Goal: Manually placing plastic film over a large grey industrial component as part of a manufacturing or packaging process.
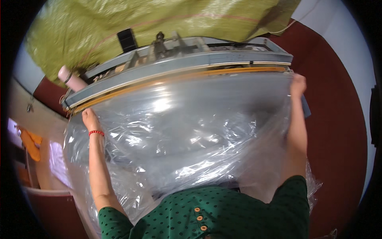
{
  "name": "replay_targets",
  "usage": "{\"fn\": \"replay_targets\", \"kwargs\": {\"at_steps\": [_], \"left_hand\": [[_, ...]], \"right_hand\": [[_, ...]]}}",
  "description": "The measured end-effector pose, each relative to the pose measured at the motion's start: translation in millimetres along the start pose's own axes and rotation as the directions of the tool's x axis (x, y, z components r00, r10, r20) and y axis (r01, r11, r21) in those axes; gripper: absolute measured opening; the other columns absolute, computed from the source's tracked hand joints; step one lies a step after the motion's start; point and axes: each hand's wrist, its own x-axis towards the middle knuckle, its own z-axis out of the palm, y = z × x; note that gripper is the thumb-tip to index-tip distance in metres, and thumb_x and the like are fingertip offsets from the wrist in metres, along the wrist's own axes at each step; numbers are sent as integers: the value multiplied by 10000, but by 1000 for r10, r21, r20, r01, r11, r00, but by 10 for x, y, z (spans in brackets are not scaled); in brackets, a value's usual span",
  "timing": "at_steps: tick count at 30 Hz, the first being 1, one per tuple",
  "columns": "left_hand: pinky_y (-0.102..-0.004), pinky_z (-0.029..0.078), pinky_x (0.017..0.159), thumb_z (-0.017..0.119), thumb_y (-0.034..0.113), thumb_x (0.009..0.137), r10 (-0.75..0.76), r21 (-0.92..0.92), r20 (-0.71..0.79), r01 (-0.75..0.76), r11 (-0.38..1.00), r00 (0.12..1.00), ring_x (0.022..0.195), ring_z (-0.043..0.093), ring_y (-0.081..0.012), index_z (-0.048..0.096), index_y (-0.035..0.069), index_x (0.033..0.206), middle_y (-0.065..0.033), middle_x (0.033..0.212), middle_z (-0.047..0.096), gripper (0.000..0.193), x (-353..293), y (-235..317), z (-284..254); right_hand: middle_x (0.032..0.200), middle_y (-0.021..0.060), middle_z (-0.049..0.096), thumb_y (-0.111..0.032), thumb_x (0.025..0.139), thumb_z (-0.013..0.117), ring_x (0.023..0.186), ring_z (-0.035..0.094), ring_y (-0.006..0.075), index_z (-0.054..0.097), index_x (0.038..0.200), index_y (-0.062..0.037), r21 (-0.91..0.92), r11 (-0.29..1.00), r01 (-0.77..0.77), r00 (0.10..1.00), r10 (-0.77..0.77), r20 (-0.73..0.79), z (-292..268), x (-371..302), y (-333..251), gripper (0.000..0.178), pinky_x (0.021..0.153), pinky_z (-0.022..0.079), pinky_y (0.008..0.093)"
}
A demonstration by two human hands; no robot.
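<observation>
The left hand and the right hand are far apart, each curled closed and pinching the clear plastic sheet near one of its far corners; the exact set of the thumbs and fingertips is too small to tell. Both arms reach forward, and a red beaded bracelet circles the left wrist.

The clear plastic sheet lies between the hands, in front of the person's body and on the near side of a grey metal frame. Its stretched far part has its long axis running left to right, roughly parallel to the frame, with the right end higher in the view than the left. That part is fairly smooth; nearer the body, the plastic falls into loose, shiny wrinkles, and folds hang outside both arms.

Along the near side of the frame runs an orange strip, just beyond the sheet's far edge; whether the two touch cannot be told. A pink bottle leans at the frame's left end, a dark rectangular object stands tilted behind it, and a yellow-green tarp spreads beyond.
</observation>
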Motion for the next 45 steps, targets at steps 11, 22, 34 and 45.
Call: {"fn": "replay_targets", "kwargs": {"at_steps": [11, 22, 34, 45], "left_hand": [[-188, 232, 432, 530, 150, 828, 196, 1, -21, -196, 981, 980, 483, 296, -28, 416, 115, 634, 68, 551, 372, 228, 867, -855, -26], [-207, 382, 525, 479, 143, 820, 67, -296, -125, -102, 950, 990, 594, 453, -78, 507, 48, 746, 3, 674, 490, 124, 918, -900, -130], [-186, 378, 682, 495, 11, 804, 393, -145, 175, -371, 917, 903, 736, 464, -67, 472, 46, 842, 9, 790, 503, 57, -315, 481, -815], [-396, 279, 970, 622, 236, 730, 336, 632, 556, -649, 423, 760, 1180, 327, -331, 473, 11, 1128, -172, 1221, 421, 481, -721, -217, -1511]], "right_hand": [[645, 78, 563, -190, 788, 585, 623, 536, 147, 536, 783, 5, 431, 867, -249, 968, 241, 73, 1186, -194, 6, 202, 629, 438, 292], [749, 106, 549, -135, 826, 469, 432, 520, 156, 420, 985, -36, 562, 687, -461, 859, 505, 88, 905, -151, -353, 194, 366, 396, 257], [1025, 124, 526, -183, 755, 609, 1009, 463, 280, 501, 1013, -24, 576, 647, 500, 746, -659, 94, 210, -1189, -2993, 321, 865, 354, 349], [689, 13, 591, -121, 752, 625, 653, 516, 73, 614, 748, -18, 542, 839, -40, 775, -317, 548, 224, -1228, -1821, 103, 615, 424, 225]]}}
